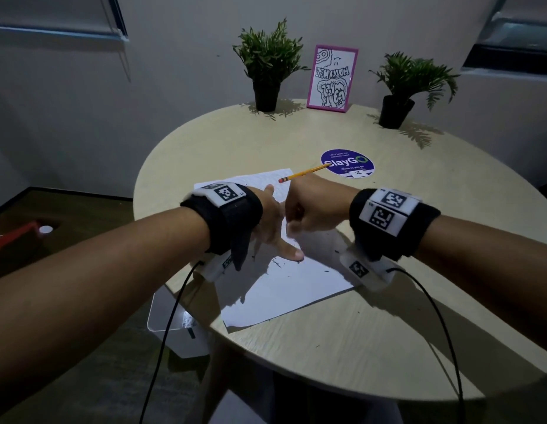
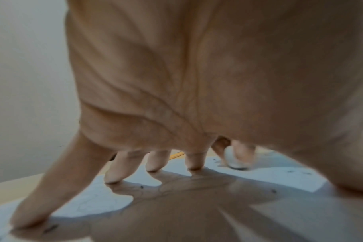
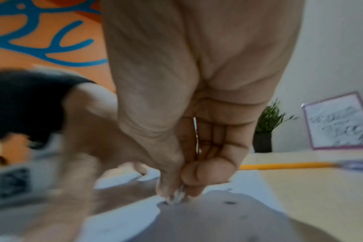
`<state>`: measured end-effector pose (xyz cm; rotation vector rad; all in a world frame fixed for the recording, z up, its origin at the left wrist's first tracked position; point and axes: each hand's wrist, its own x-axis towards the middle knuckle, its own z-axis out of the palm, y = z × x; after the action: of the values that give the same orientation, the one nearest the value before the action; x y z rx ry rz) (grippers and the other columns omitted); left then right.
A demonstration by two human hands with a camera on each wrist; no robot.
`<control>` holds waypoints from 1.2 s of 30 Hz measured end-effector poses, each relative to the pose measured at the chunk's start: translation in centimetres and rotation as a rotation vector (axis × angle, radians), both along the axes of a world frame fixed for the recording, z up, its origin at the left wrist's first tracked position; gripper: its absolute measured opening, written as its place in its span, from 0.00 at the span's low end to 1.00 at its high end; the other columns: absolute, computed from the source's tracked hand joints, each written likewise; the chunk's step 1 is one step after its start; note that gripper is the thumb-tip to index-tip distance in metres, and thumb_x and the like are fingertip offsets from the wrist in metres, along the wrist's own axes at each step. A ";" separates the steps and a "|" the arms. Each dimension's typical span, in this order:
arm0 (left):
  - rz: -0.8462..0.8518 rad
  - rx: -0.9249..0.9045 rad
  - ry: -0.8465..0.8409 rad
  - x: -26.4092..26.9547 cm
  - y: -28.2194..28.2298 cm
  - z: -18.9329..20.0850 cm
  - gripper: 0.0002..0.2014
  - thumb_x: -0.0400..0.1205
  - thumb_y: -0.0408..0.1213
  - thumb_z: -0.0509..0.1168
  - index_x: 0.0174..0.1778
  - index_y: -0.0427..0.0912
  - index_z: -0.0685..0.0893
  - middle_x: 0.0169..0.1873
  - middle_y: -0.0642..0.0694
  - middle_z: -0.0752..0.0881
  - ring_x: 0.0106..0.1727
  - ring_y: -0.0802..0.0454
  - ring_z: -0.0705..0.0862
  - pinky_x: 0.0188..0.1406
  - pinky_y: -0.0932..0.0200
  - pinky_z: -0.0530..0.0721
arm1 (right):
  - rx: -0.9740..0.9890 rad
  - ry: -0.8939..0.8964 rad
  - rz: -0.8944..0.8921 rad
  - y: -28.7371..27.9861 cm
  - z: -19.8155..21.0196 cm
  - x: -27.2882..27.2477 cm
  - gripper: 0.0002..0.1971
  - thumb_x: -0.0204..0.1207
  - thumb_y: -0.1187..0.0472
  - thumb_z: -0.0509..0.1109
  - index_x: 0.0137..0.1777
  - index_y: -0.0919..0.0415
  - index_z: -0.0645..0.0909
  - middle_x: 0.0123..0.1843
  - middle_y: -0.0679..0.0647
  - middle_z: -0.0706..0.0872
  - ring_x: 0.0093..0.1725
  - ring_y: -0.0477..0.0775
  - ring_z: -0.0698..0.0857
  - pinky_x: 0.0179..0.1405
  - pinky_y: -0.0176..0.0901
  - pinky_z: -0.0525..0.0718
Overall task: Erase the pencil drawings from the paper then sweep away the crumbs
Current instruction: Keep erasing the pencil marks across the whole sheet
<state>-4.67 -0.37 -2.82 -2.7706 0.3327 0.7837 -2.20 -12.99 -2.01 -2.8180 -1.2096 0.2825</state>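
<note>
Down at the centre of the head view sits one sheet of paper [image 1: 284,289] on the round table [image 1: 357,347], and both of my hands are on it. Starting from the left of the frame, my left hand [image 1: 270,223] is spread flat, fingers straight and splayed; in the left wrist view four fingertips [image 2: 114,176] press down on the sheet and grasp nothing. Faint pencil lines show on the paper under that hand, toward the lower left of the wrist picture.

Just right of it, near the middle of the frame, my right hand [image 1: 315,209] is curled tight, its fingers and thumb pinching one small white eraser [image 2: 237,161] whose lower end touches the paper. In the right wrist view the pinch is blurred, so the eraser itself is hard to make out there. Dark crumbs [image 1: 278,264] are scattered on the sheet below my hands; they are too small and many for me to count.

One yellow pencil [image 1: 302,172] lies just above my hands, its pink end over the paper's top edge and its tip on one round purple sticker [image 1: 347,163]. Along the upper part of the frame stand two potted plants [image 1: 267,68], one left of centre and one at the right, with one pink-framed picture [image 1: 332,78] between them.
</note>
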 end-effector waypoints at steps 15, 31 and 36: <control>0.062 0.031 -0.065 -0.1 -0.3 -0.5 0.60 0.65 0.82 0.60 0.85 0.62 0.34 0.86 0.31 0.41 0.79 0.26 0.68 0.72 0.34 0.72 | 0.058 -0.093 -0.239 0.5 -0.3 1.8 0.14 0.70 0.56 0.82 0.47 0.66 0.89 0.32 0.50 0.76 0.33 0.48 0.75 0.33 0.39 0.73; -0.005 0.015 -0.027 0.1 0.0 -0.7 0.46 0.78 0.70 0.62 0.87 0.51 0.56 0.85 0.39 0.61 0.85 0.35 0.57 0.80 0.40 0.60 | 0.079 0.002 -0.136 1.0 -0.7 -0.8 0.19 0.70 0.65 0.77 0.24 0.51 0.73 0.20 0.43 0.75 0.28 0.48 0.74 0.31 0.38 0.71; 0.022 -0.017 -0.039 0.1 0.0 -0.7 0.54 0.69 0.80 0.60 0.87 0.62 0.45 0.87 0.38 0.48 0.85 0.28 0.56 0.78 0.32 0.65 | 0.092 -0.016 -0.196 0.5 -0.6 0.8 0.12 0.68 0.57 0.83 0.32 0.58 0.83 0.24 0.48 0.76 0.26 0.43 0.73 0.29 0.37 0.72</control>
<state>-4.60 -0.39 -3.52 -2.8061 0.3032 0.7339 -1.43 -12.51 -2.62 -2.8344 -0.9138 0.1881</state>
